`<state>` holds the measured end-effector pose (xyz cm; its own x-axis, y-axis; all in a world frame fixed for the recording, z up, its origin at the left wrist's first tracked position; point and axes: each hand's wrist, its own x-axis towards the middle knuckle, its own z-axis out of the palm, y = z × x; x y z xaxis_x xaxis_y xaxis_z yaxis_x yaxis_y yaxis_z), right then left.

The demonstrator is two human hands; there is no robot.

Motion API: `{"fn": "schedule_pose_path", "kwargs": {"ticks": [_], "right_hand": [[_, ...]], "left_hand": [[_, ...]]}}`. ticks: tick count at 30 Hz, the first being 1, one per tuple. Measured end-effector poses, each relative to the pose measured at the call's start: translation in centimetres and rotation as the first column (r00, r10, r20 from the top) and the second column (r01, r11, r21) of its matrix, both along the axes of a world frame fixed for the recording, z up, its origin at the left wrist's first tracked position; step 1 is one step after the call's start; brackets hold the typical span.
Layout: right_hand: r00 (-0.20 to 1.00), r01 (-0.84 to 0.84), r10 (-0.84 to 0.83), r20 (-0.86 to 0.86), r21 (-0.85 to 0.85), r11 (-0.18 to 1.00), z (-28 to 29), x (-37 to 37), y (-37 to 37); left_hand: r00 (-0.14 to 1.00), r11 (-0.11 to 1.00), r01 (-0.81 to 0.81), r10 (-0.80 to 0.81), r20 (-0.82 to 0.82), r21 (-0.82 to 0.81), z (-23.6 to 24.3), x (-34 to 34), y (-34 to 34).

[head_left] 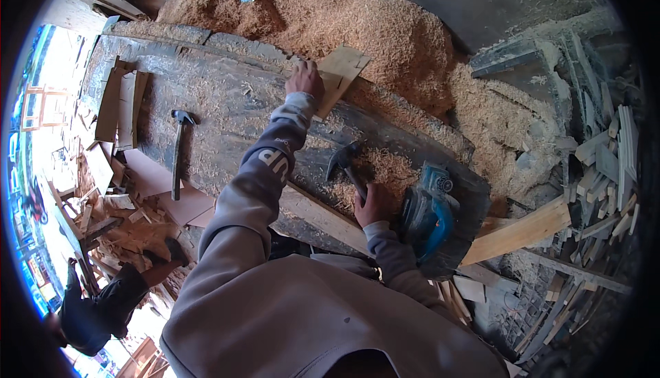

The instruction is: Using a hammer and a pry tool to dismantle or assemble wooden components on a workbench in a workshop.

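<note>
My left hand (304, 81) reaches across the workbench (227, 89) with its fingers curled at the edge of a short, pale wooden board (337, 79). That board lies near the bench's far edge, beside the wood shavings. Nearer to me, my right hand (375, 205) is closed around the handle of a claw hammer (342, 160). The hammer's dark head is close to the bench top, left of a small heap of shavings (390, 169). Just right of this hand sits a blue electric planer (430, 213).
A second hammer (180, 144) lies on the bench's left part, near wooden pieces (120, 106). Behind the bench rises a large shavings pile (357, 20). Stacked offcuts (605, 172) and a long plank (519, 232) are at right. Another person (103, 302) is at lower left.
</note>
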<state>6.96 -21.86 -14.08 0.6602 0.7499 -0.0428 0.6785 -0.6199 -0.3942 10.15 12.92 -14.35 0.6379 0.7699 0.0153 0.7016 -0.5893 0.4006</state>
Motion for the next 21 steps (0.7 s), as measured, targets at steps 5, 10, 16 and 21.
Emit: {"fn": "schedule_pose_path", "kwargs": {"ticks": [5, 10, 16, 21], "right_hand": [[1.0, 0.008, -0.009, 0.027, 0.04, 0.999, 0.4, 0.1, 0.2], [0.999, -0.027, 0.026, 0.023, 0.047, 0.999, 0.2, 0.2, 0.2], [0.999, -0.021, 0.017, 0.046, 0.089, 0.996, -0.1, 0.2, 0.1], [0.999, -0.007, 0.003, 0.049, 0.085, 0.996, 0.1, 0.2, 0.2]], "left_hand": [[0.985, 0.987, -0.095, 0.112, -0.132, 0.132, 1.2, 0.0, -1.2], [0.923, 0.975, -0.174, 0.114, -0.367, -0.135, 3.6, 0.9, -1.1], [0.895, 0.956, -0.071, -0.065, -0.442, -0.284, 4.6, 1.2, 0.3], [0.934, 0.926, -0.204, 0.085, -0.348, -0.319, 2.7, 0.1, 1.6]]}}
